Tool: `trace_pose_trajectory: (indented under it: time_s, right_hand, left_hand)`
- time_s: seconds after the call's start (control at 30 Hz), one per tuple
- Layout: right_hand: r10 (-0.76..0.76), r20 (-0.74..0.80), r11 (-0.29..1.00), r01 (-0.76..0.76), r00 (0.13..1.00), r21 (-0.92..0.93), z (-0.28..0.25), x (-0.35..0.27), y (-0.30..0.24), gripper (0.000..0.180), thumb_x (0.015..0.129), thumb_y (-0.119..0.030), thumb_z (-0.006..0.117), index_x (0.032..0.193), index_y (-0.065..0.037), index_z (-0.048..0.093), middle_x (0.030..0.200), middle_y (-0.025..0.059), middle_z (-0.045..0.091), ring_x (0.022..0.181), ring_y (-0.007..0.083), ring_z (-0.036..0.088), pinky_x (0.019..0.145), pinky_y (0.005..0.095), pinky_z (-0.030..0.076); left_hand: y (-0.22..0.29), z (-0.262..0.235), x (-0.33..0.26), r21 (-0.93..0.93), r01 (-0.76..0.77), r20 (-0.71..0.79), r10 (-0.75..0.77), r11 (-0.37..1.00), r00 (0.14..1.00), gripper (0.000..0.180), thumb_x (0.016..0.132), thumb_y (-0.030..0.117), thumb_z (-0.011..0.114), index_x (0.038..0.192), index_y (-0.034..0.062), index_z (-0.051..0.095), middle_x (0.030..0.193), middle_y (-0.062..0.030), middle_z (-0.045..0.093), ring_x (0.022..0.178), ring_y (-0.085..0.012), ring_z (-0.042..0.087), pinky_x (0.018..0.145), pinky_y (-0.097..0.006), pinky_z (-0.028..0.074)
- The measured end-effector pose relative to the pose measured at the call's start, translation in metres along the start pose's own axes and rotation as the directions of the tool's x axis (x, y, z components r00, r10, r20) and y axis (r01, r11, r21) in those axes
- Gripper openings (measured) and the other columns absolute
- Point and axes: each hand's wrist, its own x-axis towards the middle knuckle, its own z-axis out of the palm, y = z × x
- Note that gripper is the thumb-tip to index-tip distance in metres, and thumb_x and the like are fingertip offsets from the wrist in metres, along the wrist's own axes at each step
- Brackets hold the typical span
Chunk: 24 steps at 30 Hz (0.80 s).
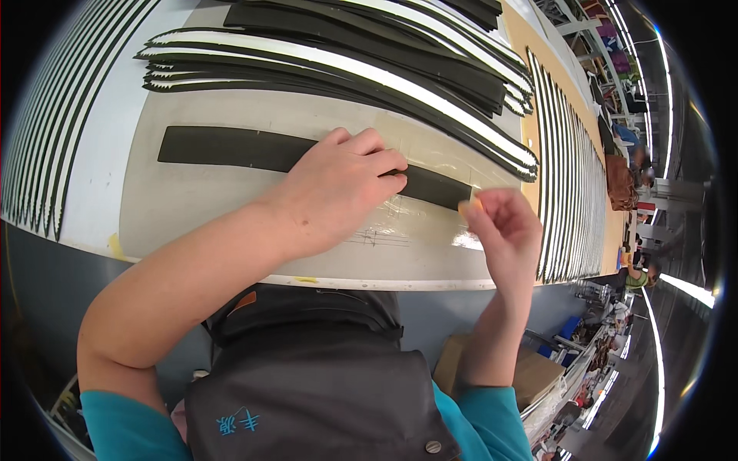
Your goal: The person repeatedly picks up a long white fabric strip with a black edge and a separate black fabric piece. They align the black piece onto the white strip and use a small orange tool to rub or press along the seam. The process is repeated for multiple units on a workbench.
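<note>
A long flat black strip [223, 147] lies across the grey work mat in front of me. My left hand [346, 178] rests on the middle of it, fingers bent and pressed down, hiding that part. At the strip's right end is my right hand [503, 219], its thumb and fingers drawn together in a pinch. Something small and orange-yellow [470, 206] shows at those fingertips; whether it is held or worn on a finger I cannot make out. Beyond the strip lie stacked black-and-white strips [330, 65] with jagged ends.
Rows of black-and-white strips stand at the left [54, 115] and right [565, 177] of the table. Clear film [438, 146] covers part of the mat [207, 215]. The table's front edge [369, 284] runs before my apron. Behind, at the right, are cardboard [538, 376] and shelving.
</note>
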Motion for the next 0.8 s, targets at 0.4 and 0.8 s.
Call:
trace_pose_trajectory:
  time_s: [0.4, 0.8]
  right_hand:
    - [0.112, 0.023, 0.992, -0.113, 0.993, 0.064, 0.062, 0.054, -0.001, 0.009, 0.09, -0.003, 0.073, 0.094, 0.002, 0.067, 0.079, 0.0025, 0.068, 0.067, 0.005, 0.06, 0.057, 0.0201, 0.049]
    - [0.068, -0.016, 0.996, -0.067, 0.998, 0.054, 0.068, 0.052, 0.003, 0.005, 0.089, 0.0, 0.072, 0.089, 0.002, 0.067, 0.077, 0.0013, 0.067, 0.067, 0.0038, 0.059, 0.06, 0.0197, 0.048]
  left_hand:
    - [0.002, -0.003, 0.0, -0.042, 0.055, 0.039, -0.054, 0.998, 0.998, 0.032, 0.08, 0.006, 0.068, 0.11, 0.0079, 0.077, 0.117, 0.0042, 0.068, 0.111, -0.0201, 0.057, 0.094, -0.037, 0.047]
    - [0.004, -0.004, 0.002, -0.024, 0.059, 0.035, -0.058, 0.998, 0.998, 0.029, 0.081, 0.007, 0.069, 0.108, 0.0077, 0.078, 0.114, 0.0039, 0.069, 0.109, -0.0202, 0.058, 0.093, -0.036, 0.048]
